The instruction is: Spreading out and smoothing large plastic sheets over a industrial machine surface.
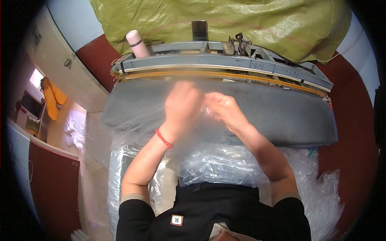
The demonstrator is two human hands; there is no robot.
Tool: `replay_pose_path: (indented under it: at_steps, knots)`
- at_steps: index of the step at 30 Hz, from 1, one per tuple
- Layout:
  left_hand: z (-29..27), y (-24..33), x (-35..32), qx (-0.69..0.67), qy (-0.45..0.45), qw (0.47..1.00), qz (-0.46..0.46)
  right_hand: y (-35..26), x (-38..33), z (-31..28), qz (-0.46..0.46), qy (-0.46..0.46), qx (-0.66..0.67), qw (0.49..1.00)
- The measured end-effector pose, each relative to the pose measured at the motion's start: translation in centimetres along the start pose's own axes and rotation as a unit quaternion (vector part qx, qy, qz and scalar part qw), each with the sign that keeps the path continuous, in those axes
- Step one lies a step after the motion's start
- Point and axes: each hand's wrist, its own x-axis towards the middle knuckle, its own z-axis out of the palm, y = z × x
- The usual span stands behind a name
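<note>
A thin, clear plastic bag (150, 105) hangs from my raised hands, above a long grey cloth-covered surface (277, 108). My left hand (183, 102), with a red bead bracelet at the wrist, is blurred but looks closed on the film. Beside it, my right hand (227, 110) pinches the same film between thumb and fingers. The two hands nearly touch at the fingertips. More crumpled clear plastic (219, 164) lies across my lap and spreads down to both sides.
Beyond the grey surface runs a metal frame (181, 61) with an orange strip. A pink bottle (137, 43) stands at its left end. Green-yellow woven sheeting (241, 20) covers the back. At left, a door (68, 56) and a doorway show something orange (54, 98) beyond.
</note>
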Motion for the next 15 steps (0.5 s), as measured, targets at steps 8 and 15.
replay_pose_path:
  at_steps: [8, 15]
  knots:
    - [2.4, 2.9, -4.3, -0.595, -0.311, 0.641, -0.373, 0.5, 2.5, -7.3, -0.133, 0.228, 0.019, 0.964]
    - [-5.3, -1.4, -8.6, -0.477, -0.537, 0.582, -0.381, -2.3, -5.8, -30.7, -0.192, 0.526, -0.288, 0.776]
